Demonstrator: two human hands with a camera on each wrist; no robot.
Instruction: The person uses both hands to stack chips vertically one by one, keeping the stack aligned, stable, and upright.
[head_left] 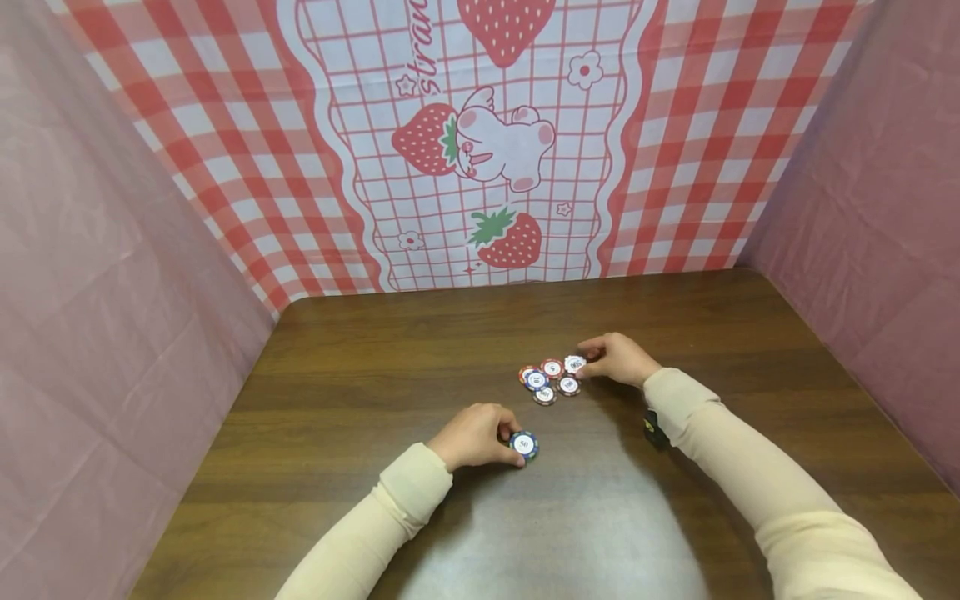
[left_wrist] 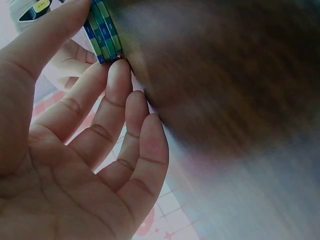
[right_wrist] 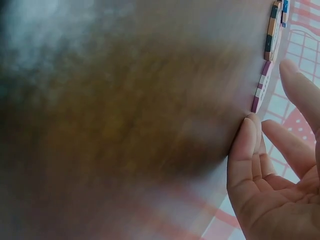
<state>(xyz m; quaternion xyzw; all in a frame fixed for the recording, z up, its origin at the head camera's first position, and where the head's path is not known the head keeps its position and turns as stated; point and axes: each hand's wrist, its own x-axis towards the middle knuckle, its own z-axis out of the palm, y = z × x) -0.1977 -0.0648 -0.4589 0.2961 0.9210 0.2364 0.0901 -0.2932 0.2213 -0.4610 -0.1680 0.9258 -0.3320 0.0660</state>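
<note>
Near the table's middle my left hand [head_left: 478, 435] pinches a small stack of green-and-blue poker chips [head_left: 524, 445] between thumb and fingertips. The top one is marked 50. In the left wrist view the striped edges of the stacked chips [left_wrist: 104, 34] show, with the other fingers spread below. Farther back, my right hand [head_left: 621, 360] has its fingertips at the right side of a loose chip group, right at a white chip [head_left: 574, 364]. In the right wrist view its fingertips [right_wrist: 245, 135] rest on the table beside a purple-and-white chip edge [right_wrist: 260, 90], the thumb raised apart.
A red chip [head_left: 552, 367], a blue chip marked 10 [head_left: 536, 381] overlapping an orange-red one [head_left: 526, 372], and two brownish chips [head_left: 569, 385] lie close together. The brown wooden table [head_left: 360, 350] meets a strawberry-patterned cloth [head_left: 487, 167] behind, with pink cloth [head_left: 127, 250] at both sides.
</note>
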